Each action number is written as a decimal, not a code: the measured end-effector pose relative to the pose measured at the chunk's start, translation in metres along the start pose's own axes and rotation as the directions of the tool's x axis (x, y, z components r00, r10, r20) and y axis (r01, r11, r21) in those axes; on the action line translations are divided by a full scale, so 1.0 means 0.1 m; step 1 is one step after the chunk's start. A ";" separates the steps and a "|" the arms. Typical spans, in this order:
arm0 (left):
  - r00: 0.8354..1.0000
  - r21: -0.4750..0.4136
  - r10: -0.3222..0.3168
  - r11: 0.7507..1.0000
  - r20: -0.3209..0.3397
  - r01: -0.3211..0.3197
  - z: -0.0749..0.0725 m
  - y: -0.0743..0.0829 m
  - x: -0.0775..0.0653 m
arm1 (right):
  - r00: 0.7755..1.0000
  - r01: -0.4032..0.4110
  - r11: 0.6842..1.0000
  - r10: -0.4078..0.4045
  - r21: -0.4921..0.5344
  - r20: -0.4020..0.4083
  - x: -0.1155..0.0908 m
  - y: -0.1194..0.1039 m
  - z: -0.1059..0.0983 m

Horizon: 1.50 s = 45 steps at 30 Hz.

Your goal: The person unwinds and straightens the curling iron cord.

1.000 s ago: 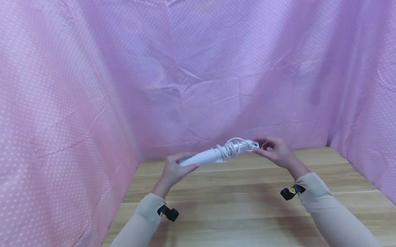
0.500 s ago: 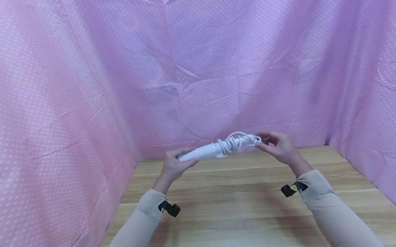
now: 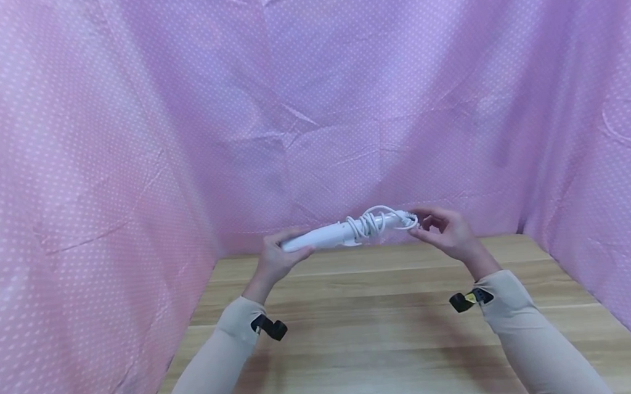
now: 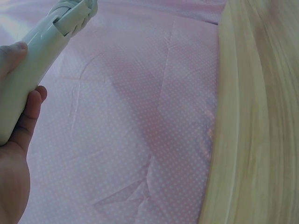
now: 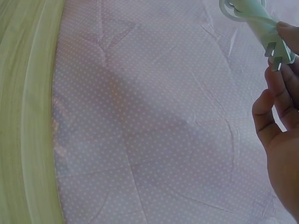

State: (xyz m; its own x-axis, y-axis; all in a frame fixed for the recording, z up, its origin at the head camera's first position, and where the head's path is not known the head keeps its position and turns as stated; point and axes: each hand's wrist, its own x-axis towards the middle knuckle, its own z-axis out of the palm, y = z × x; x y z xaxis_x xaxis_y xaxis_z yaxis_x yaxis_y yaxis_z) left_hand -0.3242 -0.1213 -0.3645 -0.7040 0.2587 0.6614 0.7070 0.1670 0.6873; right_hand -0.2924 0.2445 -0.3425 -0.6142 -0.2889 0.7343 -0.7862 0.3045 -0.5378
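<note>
A long white electric appliance (image 3: 321,237), shaped like a hair iron, is held up above the table, slightly higher at its right end. Its white power cord (image 3: 369,223) is wound round the thinner right half. My left hand (image 3: 275,261) grips the thick left end, thumb on the near side; in the left wrist view the thumb and fingers wrap the smooth body (image 4: 35,63). My right hand (image 3: 448,236) pinches the other end, where the cord loops. In the right wrist view, the two-pin plug (image 5: 276,53) lies between thumb and fingers there; its exact contact is partly hidden.
A wood-grain table (image 3: 360,342) lies below both hands. Pink dotted cloth (image 3: 297,99) hangs behind it and on both sides. Small black wrist cameras (image 3: 273,328) sit on the beige sleeves (image 3: 212,366).
Both hands have lifted the appliance slightly, and its right end has shifted a little to the right. The grip at both ends looks the same.
</note>
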 end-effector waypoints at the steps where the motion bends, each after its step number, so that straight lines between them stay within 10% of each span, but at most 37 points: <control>1: 1.000 -0.006 -0.002 1.000 -0.001 0.002 -0.01 0.00 0.01 | 1.000 0.009 1.000 -0.009 0.006 0.003 0.00 0.00 0.00; 17: 0.994 0.005 -0.103 0.995 0.028 0.103 -0.03 -0.30 0.12 | 0.993 0.111 0.993 -0.110 0.048 -0.036 -0.05 0.08 -0.02; 45: 0.975 0.009 -0.185 0.983 0.123 0.185 -0.16 -0.17 0.08 | 0.953 0.285 0.957 -0.288 -0.046 -0.090 -0.06 0.35 0.06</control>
State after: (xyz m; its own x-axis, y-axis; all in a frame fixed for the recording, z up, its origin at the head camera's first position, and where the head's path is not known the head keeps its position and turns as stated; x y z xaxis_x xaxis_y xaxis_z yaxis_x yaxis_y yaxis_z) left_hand -0.3435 -0.1375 -0.3659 -0.8089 0.3387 0.4806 0.5649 0.2207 0.7951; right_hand -0.3169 0.2511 -0.3684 -0.3527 -0.2817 0.8923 -0.9247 0.2512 -0.2862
